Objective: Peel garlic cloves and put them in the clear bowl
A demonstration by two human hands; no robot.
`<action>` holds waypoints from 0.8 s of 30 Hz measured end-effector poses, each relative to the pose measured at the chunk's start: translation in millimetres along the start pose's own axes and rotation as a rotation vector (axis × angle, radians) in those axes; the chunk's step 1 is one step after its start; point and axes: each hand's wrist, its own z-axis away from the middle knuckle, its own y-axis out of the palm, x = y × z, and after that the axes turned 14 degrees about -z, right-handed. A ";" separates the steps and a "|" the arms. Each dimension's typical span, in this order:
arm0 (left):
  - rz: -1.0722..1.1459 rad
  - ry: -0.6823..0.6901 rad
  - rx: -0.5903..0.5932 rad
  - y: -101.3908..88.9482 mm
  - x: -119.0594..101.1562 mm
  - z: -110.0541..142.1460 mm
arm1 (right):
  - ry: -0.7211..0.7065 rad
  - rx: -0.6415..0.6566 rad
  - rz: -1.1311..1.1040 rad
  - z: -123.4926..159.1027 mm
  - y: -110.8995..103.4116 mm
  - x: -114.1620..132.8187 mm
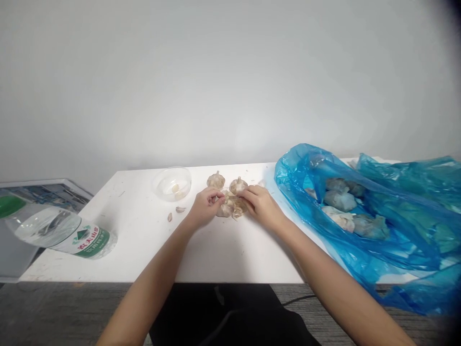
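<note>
My left hand [204, 205] and my right hand [260, 204] meet over a broken garlic bulb [227, 207] on the white table [223, 250]. Both hands are closed, their fingertips pinching the bulb and a thin strip of its skin between them. Two whole garlic bulbs [216, 180] [238, 184] lie just behind the hands. A clear glass bowl [172, 182] with a few peeled cloves stands behind my left hand. Two loose cloves [180, 209] lie on the table left of my left hand.
A blue plastic bag [378, 216] holding several garlic bulbs [340, 199] covers the table's right side. A clear water bottle [54, 231] with a green label lies on its side at the left front edge. A white wall rises behind the table.
</note>
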 end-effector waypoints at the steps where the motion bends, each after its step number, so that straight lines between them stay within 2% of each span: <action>1: 0.002 0.002 -0.001 0.0 0.0 -0.2 | -0.004 0.001 0.001 -0.1 0.5 -0.3; 8: -0.008 -0.021 -0.004 -0.1 0.1 0.8 | -0.040 -0.012 -0.049 -1.2 1.5 -1.0; 24: 0.015 -0.011 0.002 -2.9 -2.4 2.0 | -0.022 0.004 -0.189 -2.1 2.3 -3.1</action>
